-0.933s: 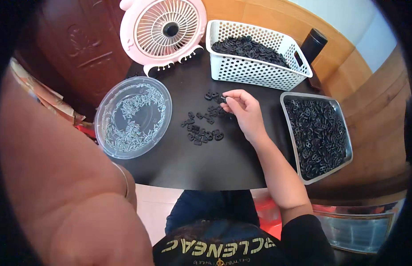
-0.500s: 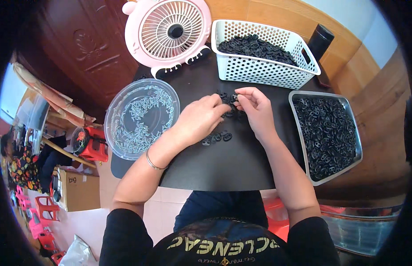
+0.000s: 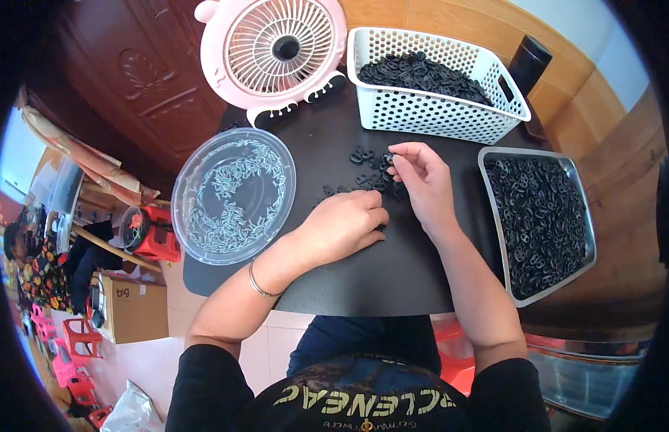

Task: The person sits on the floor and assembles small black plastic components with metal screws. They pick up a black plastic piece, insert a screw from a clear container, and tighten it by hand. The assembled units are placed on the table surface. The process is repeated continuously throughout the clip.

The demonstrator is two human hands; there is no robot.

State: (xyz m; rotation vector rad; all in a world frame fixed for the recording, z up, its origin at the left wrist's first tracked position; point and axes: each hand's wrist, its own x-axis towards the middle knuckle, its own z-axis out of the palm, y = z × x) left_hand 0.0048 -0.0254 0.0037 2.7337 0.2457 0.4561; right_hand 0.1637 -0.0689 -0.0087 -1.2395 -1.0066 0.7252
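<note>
Small black oval plastic pieces with holes lie loosely scattered on the dark table around both hands. My right hand pinches one small black piece between thumb and forefinger, above the far part of the scatter. Closer to me, my left hand is low over the table with its fingers curled together beside the pieces. Its palm side is hidden, so what its fingertips hold, if anything, does not show. To the left stands a clear round plastic tub with many small silvery pins or screws.
A metal tray full of black pieces sits at the right. Behind are a white perforated basket with more pieces, a pink fan and a black cylinder. At far left, a person is near red stools.
My left hand has drawn nearer to me, away from the right hand, uncovering black pieces on the table. The right hand keeps its pinch in nearly the same place.
</note>
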